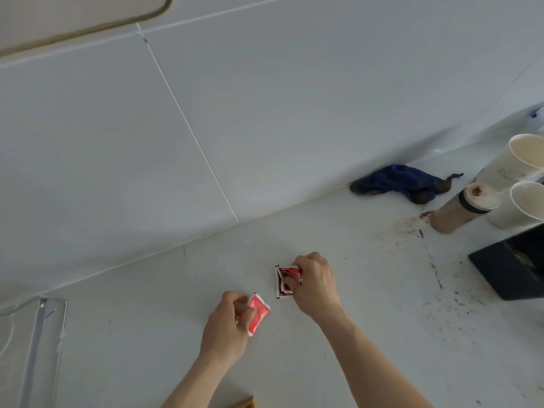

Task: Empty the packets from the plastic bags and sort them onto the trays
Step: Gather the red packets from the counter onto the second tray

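Each hand pinches its own: the left hand (228, 322) a red packet (258, 314), the right hand (313, 282) 1 darker packet stack (284, 282) just up-right.

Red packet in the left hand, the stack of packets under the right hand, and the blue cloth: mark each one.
Red packet (259, 313): head view, middle of its red face.
Stack of packets (283, 282): head view, the exposed left part, beside the right hand.
Blue cloth (394, 182): head view, middle of the crumpled fabric.

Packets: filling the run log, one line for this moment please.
left hand: holds red packet | right hand: grips packets | trays: unseen
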A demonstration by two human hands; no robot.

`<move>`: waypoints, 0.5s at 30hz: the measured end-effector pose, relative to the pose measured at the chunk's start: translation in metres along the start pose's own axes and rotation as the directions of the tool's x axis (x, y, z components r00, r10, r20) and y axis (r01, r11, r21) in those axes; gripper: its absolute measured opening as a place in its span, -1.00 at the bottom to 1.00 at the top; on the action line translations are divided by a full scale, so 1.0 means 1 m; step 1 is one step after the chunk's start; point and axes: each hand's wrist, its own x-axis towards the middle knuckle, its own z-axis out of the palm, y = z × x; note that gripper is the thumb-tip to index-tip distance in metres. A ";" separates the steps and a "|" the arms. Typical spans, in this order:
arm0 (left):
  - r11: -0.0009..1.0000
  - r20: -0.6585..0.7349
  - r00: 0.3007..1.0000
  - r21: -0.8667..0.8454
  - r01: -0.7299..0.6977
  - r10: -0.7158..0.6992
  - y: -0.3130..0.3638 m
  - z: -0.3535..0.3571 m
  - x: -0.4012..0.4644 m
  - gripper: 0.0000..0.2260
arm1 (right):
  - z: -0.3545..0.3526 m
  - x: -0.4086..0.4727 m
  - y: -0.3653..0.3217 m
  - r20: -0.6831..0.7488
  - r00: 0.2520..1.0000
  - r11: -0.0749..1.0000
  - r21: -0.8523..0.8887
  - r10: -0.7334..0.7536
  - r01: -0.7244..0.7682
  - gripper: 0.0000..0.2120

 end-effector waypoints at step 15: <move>0.859 -0.008 1.000 -0.511 0.012 -0.019 0.025 -0.015 -0.006 -0.92 | -0.004 -0.048 -0.017 0.306 0.926 0.586 0.718 0.219 -0.376 -0.86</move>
